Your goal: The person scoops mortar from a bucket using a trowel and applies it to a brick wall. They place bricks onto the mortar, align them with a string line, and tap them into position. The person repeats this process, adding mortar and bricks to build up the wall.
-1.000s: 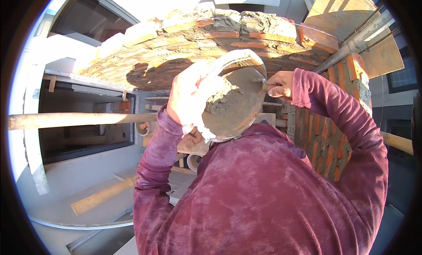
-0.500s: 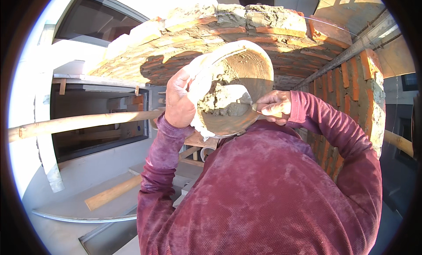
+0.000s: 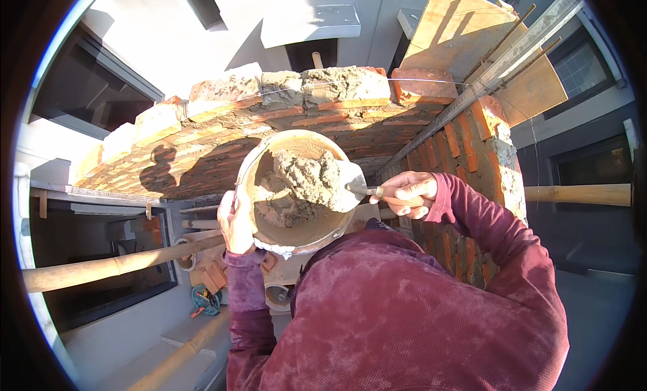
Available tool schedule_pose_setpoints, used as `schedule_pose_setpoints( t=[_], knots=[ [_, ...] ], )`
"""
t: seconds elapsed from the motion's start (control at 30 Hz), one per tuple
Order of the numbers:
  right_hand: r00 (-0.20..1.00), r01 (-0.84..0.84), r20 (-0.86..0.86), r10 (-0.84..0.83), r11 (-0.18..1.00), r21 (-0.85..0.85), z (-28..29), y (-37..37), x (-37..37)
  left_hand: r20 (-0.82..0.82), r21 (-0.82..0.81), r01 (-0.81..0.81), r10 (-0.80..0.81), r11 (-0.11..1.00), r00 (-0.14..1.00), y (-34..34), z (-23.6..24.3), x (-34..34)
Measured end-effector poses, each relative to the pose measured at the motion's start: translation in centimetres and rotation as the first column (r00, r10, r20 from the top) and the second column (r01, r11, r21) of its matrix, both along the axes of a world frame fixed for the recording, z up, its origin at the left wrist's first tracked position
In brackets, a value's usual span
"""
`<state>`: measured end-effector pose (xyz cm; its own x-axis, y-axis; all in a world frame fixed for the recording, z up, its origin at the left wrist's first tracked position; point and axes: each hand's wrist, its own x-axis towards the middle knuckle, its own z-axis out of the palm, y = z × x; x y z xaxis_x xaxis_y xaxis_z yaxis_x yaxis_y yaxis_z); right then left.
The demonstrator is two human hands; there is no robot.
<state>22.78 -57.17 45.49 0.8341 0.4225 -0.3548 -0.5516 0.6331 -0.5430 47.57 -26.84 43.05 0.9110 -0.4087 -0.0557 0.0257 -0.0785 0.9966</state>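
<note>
bucket (image 3: 317,233) of grey mortar (image 3: 303,177) held in front of the chest, its mouth turned up toward the head; it is grasped at the left rim by the left hand (image 3: 236,222), fingers pressed to the rim and outer side. whether the bucket is also borne from beneath cannot be told. a whitish scrap is noted on the near rim, beside that hand; its kind cannot be made out.

trowel (image 3: 353,198) gripped by its handle in the right hand (image 3: 408,194), fingers curled round it. long axis laid nearly level across the view: handle to the right, blade to the left, the bucket's right rim crossed by the tool. a clump of mortar is heaped against the blade's left part, which is hidden by it; how much is borne by the blade and how much by the bucket cannot be judged.

key relation: the mortar lies directly left of the right hand, in line with the trowel, and between both hands. the loaded end is pointed toward the left hand, yet the tool is controlled by the right alone.

brick wall (image 3: 229,115) set beyond the bucket, its top course lit by sun, with a string (image 3: 431,80) drawn along it. a second wall (image 3: 465,163) is seen to the right, past the right hand. bamboo pole (image 3: 125,264) noted at left, well apart from the trowel.
</note>
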Motion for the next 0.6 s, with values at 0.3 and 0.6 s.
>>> schedule_pose_setpoints(
  t=[0.3, 0.6],
  knots=[
    [0.945, 0.322, 0.255, -0.206, 0.734, -0.598, 11.4, -13.3, -0.2, 0.196, 0.076, 0.052, -0.066, 0.996, 0.978, -1.4, -3.0, 0.3],
    [0.963, 0.254, 0.169, 0.211, -0.491, -0.833, 3.7, -15.9, 3.5, -0.041, -0.026, 0.047, -0.048, 0.999, 0.998, -1.7, -5.6, -1.4]
  ],
)
